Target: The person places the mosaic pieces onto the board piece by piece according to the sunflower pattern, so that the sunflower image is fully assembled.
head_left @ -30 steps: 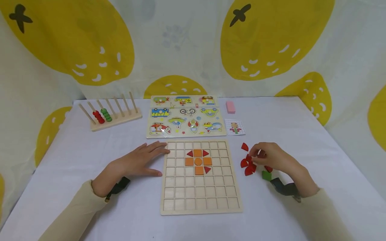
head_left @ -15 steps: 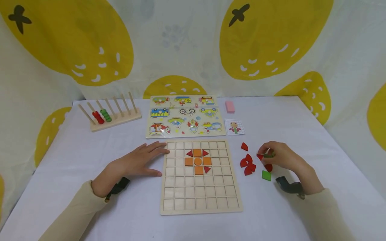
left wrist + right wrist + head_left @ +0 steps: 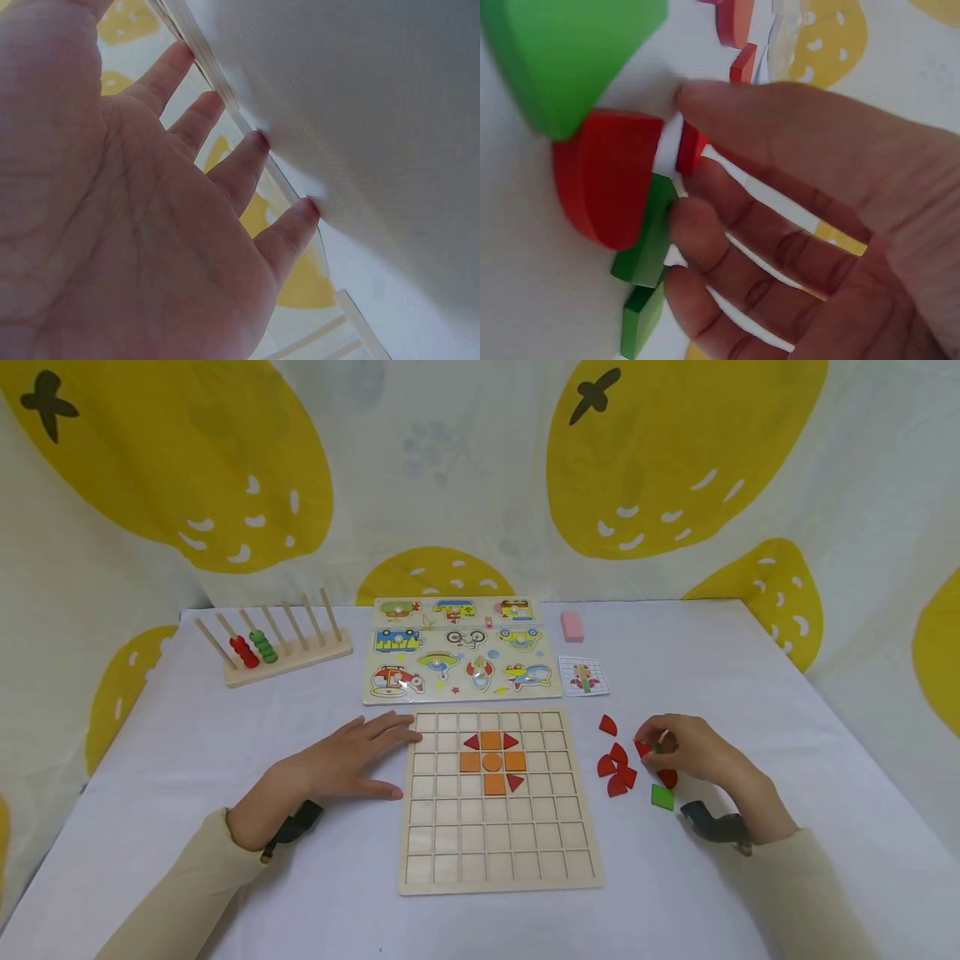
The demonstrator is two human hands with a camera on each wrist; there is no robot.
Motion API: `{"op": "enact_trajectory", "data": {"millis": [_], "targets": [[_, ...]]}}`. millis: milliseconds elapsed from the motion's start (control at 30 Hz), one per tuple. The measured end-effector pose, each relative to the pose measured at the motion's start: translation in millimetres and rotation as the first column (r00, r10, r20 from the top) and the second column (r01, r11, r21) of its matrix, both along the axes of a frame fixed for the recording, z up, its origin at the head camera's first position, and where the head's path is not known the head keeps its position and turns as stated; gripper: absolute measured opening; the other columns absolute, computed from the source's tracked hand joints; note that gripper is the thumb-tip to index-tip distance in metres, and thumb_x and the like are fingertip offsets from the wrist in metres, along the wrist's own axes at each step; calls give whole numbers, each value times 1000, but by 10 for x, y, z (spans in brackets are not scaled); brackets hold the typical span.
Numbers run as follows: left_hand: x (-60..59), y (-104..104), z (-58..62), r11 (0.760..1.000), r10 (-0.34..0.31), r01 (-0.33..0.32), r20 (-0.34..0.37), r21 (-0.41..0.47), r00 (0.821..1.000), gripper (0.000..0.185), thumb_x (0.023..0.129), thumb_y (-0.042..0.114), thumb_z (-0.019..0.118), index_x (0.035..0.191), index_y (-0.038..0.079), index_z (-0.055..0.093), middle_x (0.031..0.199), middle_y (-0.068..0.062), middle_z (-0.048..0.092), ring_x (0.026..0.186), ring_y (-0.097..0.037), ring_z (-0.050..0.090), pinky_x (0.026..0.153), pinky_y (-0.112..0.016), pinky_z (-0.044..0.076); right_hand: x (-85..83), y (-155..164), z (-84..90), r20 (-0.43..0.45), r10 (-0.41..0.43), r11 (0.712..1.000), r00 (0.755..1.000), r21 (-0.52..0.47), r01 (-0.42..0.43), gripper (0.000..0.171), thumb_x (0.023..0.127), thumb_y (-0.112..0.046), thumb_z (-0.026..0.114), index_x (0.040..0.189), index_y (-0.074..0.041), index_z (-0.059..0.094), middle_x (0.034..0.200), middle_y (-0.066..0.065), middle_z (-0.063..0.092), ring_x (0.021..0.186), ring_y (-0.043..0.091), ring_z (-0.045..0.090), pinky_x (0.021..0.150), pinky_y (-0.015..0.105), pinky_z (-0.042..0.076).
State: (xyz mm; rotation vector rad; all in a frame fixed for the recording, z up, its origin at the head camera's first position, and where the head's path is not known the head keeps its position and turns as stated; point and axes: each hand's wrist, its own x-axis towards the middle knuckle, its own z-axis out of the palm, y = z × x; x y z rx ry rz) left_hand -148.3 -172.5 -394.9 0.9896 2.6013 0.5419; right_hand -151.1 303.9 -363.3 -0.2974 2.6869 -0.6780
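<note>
In the head view my left hand [image 3: 333, 764] lies with fingers spread, fingertips on the left edge of the wooden grid board [image 3: 457, 864]. The left wrist view shows its palm and straight fingers. On the board sit orange squares [image 3: 491, 741], an orange circle [image 3: 492, 762] and red triangles [image 3: 514, 783]. My right hand [image 3: 690, 749], right of the board, pinches a small red triangle [image 3: 642, 749] between thumb and finger. Below its fingertips are a red quarter-circle [image 3: 619, 176] and green pieces [image 3: 649, 236], partly covered in the head view.
More red quarter-circles [image 3: 617, 785] lie between board and right hand, with a green square [image 3: 663, 797] nearby. Behind stand a vehicle puzzle board [image 3: 461, 664], a pattern card [image 3: 585, 677], a pink block [image 3: 572, 627] and a bead rack [image 3: 292, 660] with upright pegs.
My right hand has moved right, away from the red quarter-circles, then slightly back left with the red triangle. Green pieces show beneath it. The left hand has stayed still.
</note>
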Motion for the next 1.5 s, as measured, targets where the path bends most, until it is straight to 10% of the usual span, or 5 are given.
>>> {"op": "enact_trajectory", "data": {"millis": [1500], "targets": [[27, 6, 74, 1000, 15, -15, 15, 2, 1000, 73, 86, 49, 71, 146, 20, 40, 156, -10, 31, 144, -32, 26, 114, -62, 17, 32, -227, 101, -52, 51, 998, 997, -46, -53, 23, 84, -14, 75, 100, 1, 65, 80, 2, 58, 68, 16, 51, 51, 24, 46]]}}
